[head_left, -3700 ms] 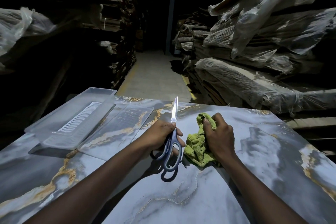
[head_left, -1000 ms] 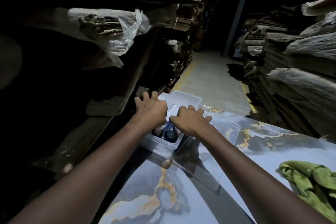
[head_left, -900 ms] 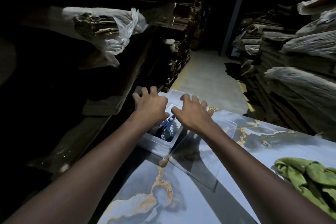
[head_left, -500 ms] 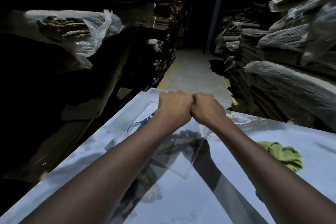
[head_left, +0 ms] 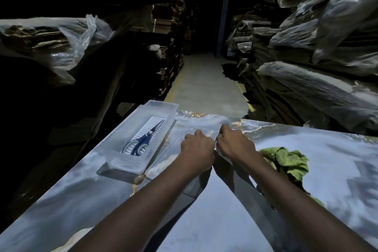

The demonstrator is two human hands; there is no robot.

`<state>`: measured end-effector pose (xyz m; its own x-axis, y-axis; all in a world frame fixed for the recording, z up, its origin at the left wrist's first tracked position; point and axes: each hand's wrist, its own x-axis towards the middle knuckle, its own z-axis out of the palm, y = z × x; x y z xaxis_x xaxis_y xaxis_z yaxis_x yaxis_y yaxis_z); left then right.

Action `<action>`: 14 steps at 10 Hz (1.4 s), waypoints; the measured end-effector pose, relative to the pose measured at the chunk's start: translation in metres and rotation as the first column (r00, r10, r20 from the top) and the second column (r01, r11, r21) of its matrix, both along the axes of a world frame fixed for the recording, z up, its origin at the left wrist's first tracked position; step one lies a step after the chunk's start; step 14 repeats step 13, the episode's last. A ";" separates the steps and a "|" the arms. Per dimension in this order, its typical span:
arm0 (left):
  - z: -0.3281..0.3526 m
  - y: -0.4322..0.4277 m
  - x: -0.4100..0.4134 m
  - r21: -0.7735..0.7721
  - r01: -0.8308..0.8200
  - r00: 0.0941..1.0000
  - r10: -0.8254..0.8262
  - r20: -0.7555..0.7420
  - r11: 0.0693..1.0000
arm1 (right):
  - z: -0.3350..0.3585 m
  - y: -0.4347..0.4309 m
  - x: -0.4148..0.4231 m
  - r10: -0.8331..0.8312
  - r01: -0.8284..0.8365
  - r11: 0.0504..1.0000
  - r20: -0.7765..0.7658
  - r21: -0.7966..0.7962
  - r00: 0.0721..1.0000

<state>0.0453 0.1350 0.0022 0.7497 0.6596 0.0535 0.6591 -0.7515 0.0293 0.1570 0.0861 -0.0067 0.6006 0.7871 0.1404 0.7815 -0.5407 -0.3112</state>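
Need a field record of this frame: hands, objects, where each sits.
surface: marble-pattern table
container: clear box, open, at the table's left edge
contents: blue-handled scissors lying inside the box, tips pointing away
lid: clear lid, off the box, just right of it
left hand: fingers curled on the lid
right hand: fingers curled on the lid, next to the left hand
cloth: green cloth, crumpled, right of the hands
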 end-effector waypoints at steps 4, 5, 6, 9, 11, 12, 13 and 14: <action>0.093 0.107 -0.080 -0.364 -0.169 0.789 0.347 0.507 0.916 | 0.032 0.063 -0.061 0.337 -0.074 0.859 -0.451 0.506 0.826; 0.076 0.124 -0.110 0.038 -0.433 0.869 0.406 0.283 0.900 | 0.024 0.081 -0.085 0.343 -0.253 0.902 -0.221 0.351 0.913; 0.064 0.127 -0.122 0.081 -0.463 0.876 0.442 0.193 0.883 | 0.021 0.092 -0.096 0.321 -0.285 0.929 -0.127 0.238 0.939; 0.044 0.139 -0.117 0.082 -0.508 0.857 0.492 0.153 0.858 | 0.024 0.102 -0.095 0.326 -0.324 0.942 -0.011 0.091 0.945; 0.036 0.139 -0.122 0.086 -0.482 0.874 0.486 -0.026 0.872 | 0.011 0.094 -0.102 0.344 -0.339 0.937 -0.066 0.081 0.937; 0.049 0.138 -0.125 0.142 -0.497 0.848 0.514 -0.131 0.856 | 0.011 0.092 -0.111 0.364 -0.360 0.929 -0.046 0.083 0.930; 0.054 0.127 -0.124 0.211 -0.527 0.798 0.565 -0.209 0.823 | 0.005 0.086 -0.116 0.354 -0.365 0.926 0.114 0.093 0.928; 0.054 0.127 -0.124 0.211 -0.527 0.798 0.565 -0.209 0.823 | 0.005 0.086 -0.116 0.354 -0.365 0.926 0.114 0.093 0.928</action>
